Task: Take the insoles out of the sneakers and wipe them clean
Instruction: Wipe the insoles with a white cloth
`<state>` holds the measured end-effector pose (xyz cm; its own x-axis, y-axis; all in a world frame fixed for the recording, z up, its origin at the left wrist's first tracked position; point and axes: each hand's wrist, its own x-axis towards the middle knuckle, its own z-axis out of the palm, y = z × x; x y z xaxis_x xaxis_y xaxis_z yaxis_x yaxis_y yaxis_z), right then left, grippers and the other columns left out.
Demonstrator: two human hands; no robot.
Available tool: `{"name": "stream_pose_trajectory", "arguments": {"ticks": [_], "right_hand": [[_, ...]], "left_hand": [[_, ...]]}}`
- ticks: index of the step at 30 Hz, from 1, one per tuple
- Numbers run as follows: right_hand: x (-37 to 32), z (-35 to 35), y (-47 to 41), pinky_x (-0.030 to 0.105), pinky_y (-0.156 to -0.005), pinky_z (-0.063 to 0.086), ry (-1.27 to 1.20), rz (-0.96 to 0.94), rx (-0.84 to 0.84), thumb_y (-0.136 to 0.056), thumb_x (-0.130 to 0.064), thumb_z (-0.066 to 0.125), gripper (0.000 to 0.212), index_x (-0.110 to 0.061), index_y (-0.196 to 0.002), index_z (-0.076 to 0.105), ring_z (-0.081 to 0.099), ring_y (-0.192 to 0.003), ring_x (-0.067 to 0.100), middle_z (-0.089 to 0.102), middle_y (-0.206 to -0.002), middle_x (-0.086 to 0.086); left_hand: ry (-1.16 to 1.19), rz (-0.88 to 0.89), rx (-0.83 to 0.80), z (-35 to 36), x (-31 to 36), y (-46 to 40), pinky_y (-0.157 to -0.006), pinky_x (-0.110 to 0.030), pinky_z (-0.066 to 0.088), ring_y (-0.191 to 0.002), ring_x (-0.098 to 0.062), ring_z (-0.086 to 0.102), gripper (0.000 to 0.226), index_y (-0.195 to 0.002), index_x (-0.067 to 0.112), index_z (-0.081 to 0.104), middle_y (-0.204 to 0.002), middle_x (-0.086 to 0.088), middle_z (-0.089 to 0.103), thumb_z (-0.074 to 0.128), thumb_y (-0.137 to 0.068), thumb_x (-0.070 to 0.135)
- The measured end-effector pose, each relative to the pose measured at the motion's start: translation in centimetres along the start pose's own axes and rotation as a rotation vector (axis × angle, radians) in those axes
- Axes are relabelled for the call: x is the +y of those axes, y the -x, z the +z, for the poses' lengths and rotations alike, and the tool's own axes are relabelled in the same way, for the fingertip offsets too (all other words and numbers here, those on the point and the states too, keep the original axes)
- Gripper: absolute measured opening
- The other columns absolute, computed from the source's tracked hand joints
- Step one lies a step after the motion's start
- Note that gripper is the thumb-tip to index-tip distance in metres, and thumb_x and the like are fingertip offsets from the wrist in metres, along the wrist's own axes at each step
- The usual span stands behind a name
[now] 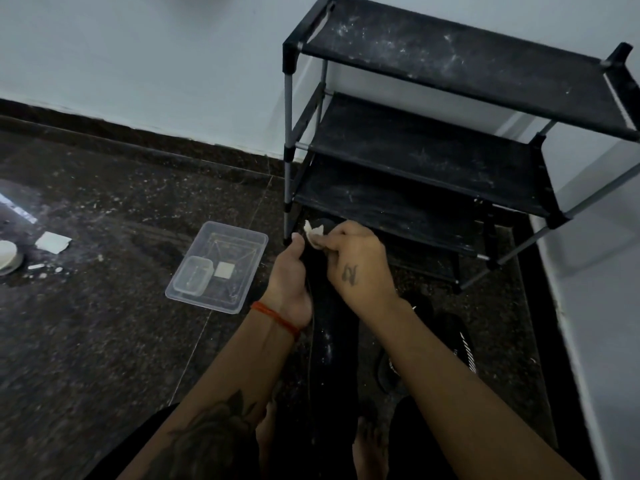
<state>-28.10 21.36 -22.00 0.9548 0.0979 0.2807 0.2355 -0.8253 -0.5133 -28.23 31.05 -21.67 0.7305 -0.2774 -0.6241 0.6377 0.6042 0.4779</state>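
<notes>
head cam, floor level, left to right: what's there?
White round object at the edge → white paper scrap → clear plastic tray → left hand → right hand → black sneaker.

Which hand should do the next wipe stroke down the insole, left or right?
Right. The right hand already pinches the white wipe at the far end of the black insole. The left hand grips the insole's edge and steadies it, so it is likely best left there.

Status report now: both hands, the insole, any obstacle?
Left hand grips black insole by its edge. Right hand pinches white wipe at insole's far end. Sneaker on floor beside it; nothing in the way.
</notes>
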Motion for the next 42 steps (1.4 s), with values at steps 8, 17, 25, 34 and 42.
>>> {"name": "stream_pose_trajectory", "arguments": {"ticks": [8, 17, 25, 34, 42], "right_hand": [[1.0, -1.8, -0.8, 0.013, -0.075, 0.038, -0.006, 0.181, 0.179, -0.081, 0.0, 0.056, 0.027, -0.014, -0.098, 0.072, 0.06, -0.082, 0.018, 0.065, -0.092, 0.01], [0.1, -0.8, -0.3, 0.023, -0.082, 0.049, -0.189, -0.016, -0.069, -0.071, 0.011, 0.062, 0.034, -0.013, -0.093, 0.074, 0.063, -0.089, 0.017, 0.069, -0.093, 0.007], [1.2, -3.2, -0.8, 0.025, -0.081, 0.052, -0.168, 0.191, -0.099, -0.071, 0.009, 0.06, 0.027, -0.009, -0.084, 0.075, 0.065, -0.084, 0.016, 0.072, -0.091, 0.007], [-0.4, -0.6, -0.2, 0.012, -0.081, 0.037, -0.152, 0.089, -0.064, -0.076, 0.009, 0.059, 0.034, -0.009, -0.102, 0.07, 0.056, -0.093, 0.015, 0.062, -0.101, 0.01], [0.9, -3.4, -0.8, 0.019, -0.078, 0.051, -0.271, 0.085, -0.249, -0.065, 0.012, 0.058, 0.033, -0.011, -0.08, 0.076, 0.064, -0.082, 0.012, 0.073, -0.087, 0.006]], "left_hand": [[-0.072, 0.002, -0.007, 0.2, 0.5, 0.3, -0.075, -0.038, 0.049, -0.092, -0.027, 0.062, 0.058, -0.105, 0.007, 0.063, -0.101, -0.015, 0.066, 0.024, -0.1, 0.05], [-0.067, -0.006, 0.014, 0.1, 0.8, 0.8, -0.073, -0.036, 0.048, -0.084, -0.026, 0.061, 0.057, -0.096, 0.007, 0.063, -0.078, -0.015, 0.071, 0.023, -0.1, 0.048], [-0.08, -0.01, 0.039, 0.2, 1.3, 0.8, -0.06, -0.039, 0.054, -0.074, -0.028, 0.067, 0.062, -0.104, 0.002, 0.06, -0.089, -0.018, 0.071, 0.021, -0.1, 0.05], [-0.108, 0.017, 0.025, -0.2, 1.0, 0.4, -0.07, -0.034, 0.053, -0.082, -0.025, 0.066, 0.06, -0.1, 0.009, 0.063, -0.087, -0.015, 0.071, 0.021, -0.099, 0.052], [-0.086, 0.045, 0.038, 0.1, 1.5, 0.4, -0.069, -0.037, 0.051, -0.081, -0.027, 0.065, 0.059, -0.115, 0.003, 0.058, -0.099, -0.014, 0.069, 0.022, -0.101, 0.047]]}}
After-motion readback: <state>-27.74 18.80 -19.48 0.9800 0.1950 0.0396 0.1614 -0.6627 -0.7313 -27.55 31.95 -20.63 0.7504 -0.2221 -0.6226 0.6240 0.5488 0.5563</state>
